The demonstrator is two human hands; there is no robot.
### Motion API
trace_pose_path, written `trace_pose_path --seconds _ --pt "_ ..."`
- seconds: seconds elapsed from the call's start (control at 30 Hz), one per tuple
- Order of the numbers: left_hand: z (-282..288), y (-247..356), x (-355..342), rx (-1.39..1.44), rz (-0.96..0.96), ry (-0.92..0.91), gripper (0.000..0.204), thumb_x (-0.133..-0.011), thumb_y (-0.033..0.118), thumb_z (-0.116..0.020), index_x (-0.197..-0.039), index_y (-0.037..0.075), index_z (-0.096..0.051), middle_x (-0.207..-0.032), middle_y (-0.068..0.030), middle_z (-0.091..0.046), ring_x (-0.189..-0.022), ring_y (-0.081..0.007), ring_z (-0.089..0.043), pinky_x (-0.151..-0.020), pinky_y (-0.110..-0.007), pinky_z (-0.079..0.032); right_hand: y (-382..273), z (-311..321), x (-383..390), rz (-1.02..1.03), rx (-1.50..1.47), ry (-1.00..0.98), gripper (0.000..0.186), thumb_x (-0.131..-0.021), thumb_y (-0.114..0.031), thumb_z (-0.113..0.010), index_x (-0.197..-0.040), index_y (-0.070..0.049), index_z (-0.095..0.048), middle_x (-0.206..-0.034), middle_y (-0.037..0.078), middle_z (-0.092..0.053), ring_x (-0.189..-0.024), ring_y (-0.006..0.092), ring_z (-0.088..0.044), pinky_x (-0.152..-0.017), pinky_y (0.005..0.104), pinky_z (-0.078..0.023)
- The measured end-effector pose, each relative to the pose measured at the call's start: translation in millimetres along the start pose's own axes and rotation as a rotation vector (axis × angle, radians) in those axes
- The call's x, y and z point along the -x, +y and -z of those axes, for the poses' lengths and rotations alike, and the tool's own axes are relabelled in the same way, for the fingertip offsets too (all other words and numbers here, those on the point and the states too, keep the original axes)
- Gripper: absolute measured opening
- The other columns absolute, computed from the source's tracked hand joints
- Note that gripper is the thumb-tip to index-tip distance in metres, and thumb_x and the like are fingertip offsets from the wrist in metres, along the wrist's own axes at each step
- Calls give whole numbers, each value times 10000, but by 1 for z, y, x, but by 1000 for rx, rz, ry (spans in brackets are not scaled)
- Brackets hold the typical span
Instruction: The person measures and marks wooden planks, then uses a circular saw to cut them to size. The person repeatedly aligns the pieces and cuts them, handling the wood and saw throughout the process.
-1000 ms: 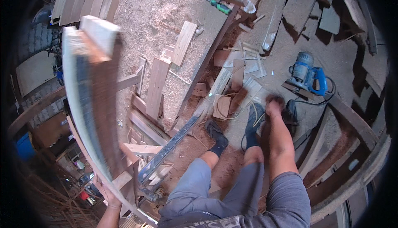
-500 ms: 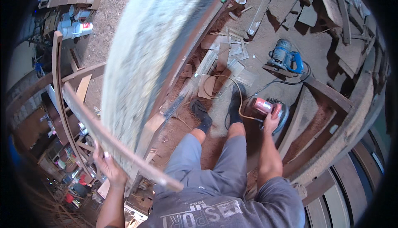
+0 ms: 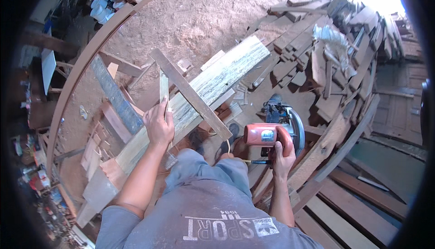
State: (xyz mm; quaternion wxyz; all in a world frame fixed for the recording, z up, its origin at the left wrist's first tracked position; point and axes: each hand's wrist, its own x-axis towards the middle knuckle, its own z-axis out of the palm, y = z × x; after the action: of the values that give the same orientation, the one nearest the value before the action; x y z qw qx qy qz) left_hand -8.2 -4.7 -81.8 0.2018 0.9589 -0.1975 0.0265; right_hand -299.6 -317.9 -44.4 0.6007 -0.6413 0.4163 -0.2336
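Note:
My right hand (image 3: 282,158) is wrapped round the rear handle of a red circular saw (image 3: 260,135), held up off the ground with its round guard on the far right side. My left hand (image 3: 158,124) closes on a thin pale wooden strip (image 3: 164,86). That strip meets a longer brown wooden strip (image 3: 192,93) near its far end; whether the two are joined I cannot tell. The brown strip passes slantwise over a long pale, streaked plank (image 3: 231,61), which runs from lower left to upper right.
Scrap boards (image 3: 294,36) are heaped at the far right. A curved wooden beam (image 3: 72,86) arcs along the left, with white buckets (image 3: 102,11) beyond it. A yellow cord (image 3: 229,147) trails by my legs. Long boards (image 3: 353,203) lie at lower right.
The red saw has come up closer from near the ground. My left hand has moved right and forward, with the brown strip now across the plank. The whole view has shifted.

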Motion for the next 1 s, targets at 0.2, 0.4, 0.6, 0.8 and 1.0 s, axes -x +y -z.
trace_pose_path --seconds 0.2,0.4,0.6,0.8,1.0 --pt "-3 -1 -2 52 14 19 514 -1030 230 -643 -1542 188 -605 -1217 -123 -759 -1195 -321 -678 -1177 -497 -381 -102 -2 2 174 181 -233 412 -1005 -284 -828 -1228 46 -723 -919 19 -711 -755 87 -631 -663 266 -517" --pt "7 0 0 62 63 -14 521 -1031 250 -628 -1550 203 -611 -1137 -112 -761 -1090 -324 -702 -1046 -500 -463 -129 -59 -4 191 436 -357 369 -948 -240 -861 -1188 24 -766 -911 109 -796 -838 133 -728 -779 320 -583" --pt "12 3 -1 38 48 4 517 -1026 261 -632 -1541 205 -622 -1170 -104 -755 -1091 -320 -699 -987 -491 -476 -114 -82 -5 141 473 -409 373 -946 -277 -867 -1135 28 -765 -883 117 -791 -790 160 -723 -750 346 -580" --pt "7 2 0 20 47 6 514 -1032 271 -626 -1542 207 -622 -1090 -91 -752 -1038 -307 -696 -951 -487 -473 -118 -91 -8 46 430 -516 345 -988 -308 -832 -1089 11 -748 -776 60 -738 -692 115 -675 -652 319 -539" --pt "9 2 -1 45 40 10 504 -1033 261 -624 -1533 198 -631 -1069 -94 -747 -1015 -312 -687 -928 -487 -465 -130 -100 -14 63 459 -588 366 -1003 -334 -821 -1096 8 -731 -767 44 -713 -691 103 -656 -640 310 -525"
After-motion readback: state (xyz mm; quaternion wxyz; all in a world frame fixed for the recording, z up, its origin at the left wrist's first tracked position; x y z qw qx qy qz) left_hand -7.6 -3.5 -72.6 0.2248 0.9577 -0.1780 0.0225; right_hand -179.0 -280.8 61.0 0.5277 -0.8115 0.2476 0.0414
